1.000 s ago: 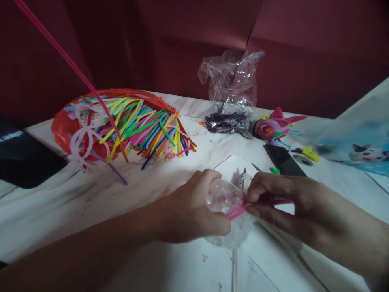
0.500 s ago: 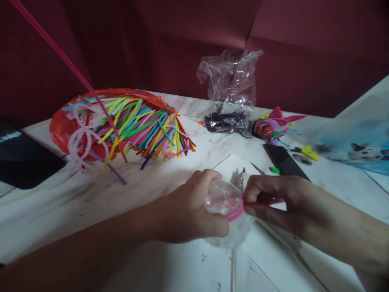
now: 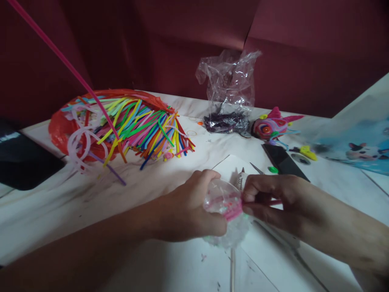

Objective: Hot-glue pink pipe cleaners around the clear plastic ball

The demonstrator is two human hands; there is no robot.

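Observation:
Thumb and fingers of my left hand (image 3: 197, 211) are wrapped round a clear, rounded plastic piece (image 3: 217, 190), closed on its left side. A fuzzy pink pipe cleaner (image 3: 233, 211) runs around the plastic piece. At its right edge, my right hand (image 3: 267, 198) pinches this pipe cleaner between thumb and forefinger, and a pink length shows again behind the fingertips. Below the pink band hangs a whitish, see-through frilly part (image 3: 232, 235) with some green specks. What the left fingers do on the far side is hidden.
A red plastic bag (image 3: 59, 129) of colourful pipe cleaners (image 3: 146, 129) lies at left. Behind are a clear bag with dark strands (image 3: 226, 119) and a pink fuzzy figure (image 3: 270, 125). Right of centre lie a black phone (image 3: 284, 162), a green piece (image 3: 272, 170) and a pointed metal tip (image 3: 257, 168).

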